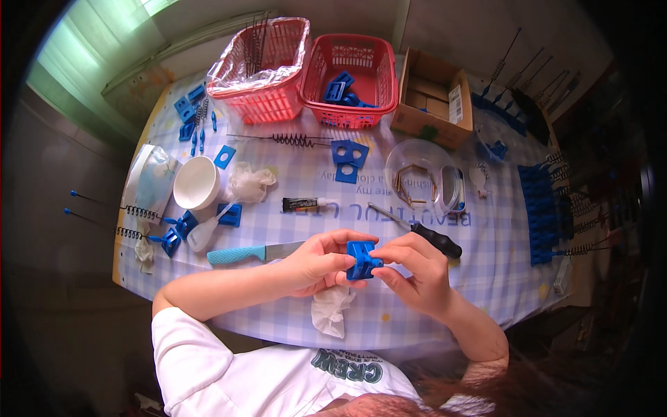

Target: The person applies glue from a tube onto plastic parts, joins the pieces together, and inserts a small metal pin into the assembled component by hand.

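Note:
Over the near middle of the table my left hand (319, 265) grips a small blue plastic bracket (360, 260), thumb on its face and fingers behind. My right hand (421, 274) pinches the bracket's right side, where a small blue piece sticks out. Under my left hand lies a crumpled white tissue (332, 311). To its left, a knife with a turquoise handle (237, 255) rests with its blade tip hidden by my hand. A black-handled screwdriver (436, 240) lies just beyond my right hand. Farther back is a small black glue tube (303, 204).
Two red baskets (349, 117) and a cardboard box (429, 127) stand at the back. Blue square plates (347, 172) and a long coiled wire (292, 140) lie before them. A white bowl (196, 182) is at left. Rows of blue parts with springs (538, 215) line the right edge.

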Motion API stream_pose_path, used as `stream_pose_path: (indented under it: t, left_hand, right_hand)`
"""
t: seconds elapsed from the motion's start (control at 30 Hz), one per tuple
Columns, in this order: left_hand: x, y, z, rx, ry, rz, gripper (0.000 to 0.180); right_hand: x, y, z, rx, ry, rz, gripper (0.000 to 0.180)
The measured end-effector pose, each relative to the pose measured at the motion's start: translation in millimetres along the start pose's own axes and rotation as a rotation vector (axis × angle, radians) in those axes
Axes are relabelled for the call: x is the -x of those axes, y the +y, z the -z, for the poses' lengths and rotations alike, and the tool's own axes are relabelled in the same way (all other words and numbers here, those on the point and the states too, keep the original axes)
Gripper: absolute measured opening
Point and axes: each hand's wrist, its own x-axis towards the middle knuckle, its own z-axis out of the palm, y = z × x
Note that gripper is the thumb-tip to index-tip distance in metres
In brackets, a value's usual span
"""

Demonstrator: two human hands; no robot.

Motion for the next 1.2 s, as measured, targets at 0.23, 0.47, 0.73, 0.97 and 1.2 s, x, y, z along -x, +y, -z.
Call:
stream_pose_path:
  t: [0.23,0.47,0.73,0.97,1.2]
  left_hand:
    - [-2,1,2,0.095,0.021,0.033,0.039]
    - [-5,5,-5,0.153,0.03,0.023,0.036]
    - [-4,5,-2,0.063,0.036,0.029,0.032]
    - [0,4,-3,-0.321,0.134,-0.138,0.034]
    - [0,6,-4,-0.54,0.1,-0.399,0.043]
  right_hand:
    - [-2,2,-2,-0.195,-0.05,-0.24,0.016]
    - [-3,12,-2,-0.332,-0.027,-0.313,0.013]
    - [1,16,4,-0.274,-0.078,-0.285,0.012]
    - [1,13,7,-0.29,-0.157,-0.334,0.015]
    - [10,17,2,-0.437,-0.097,-0.522,0.018]
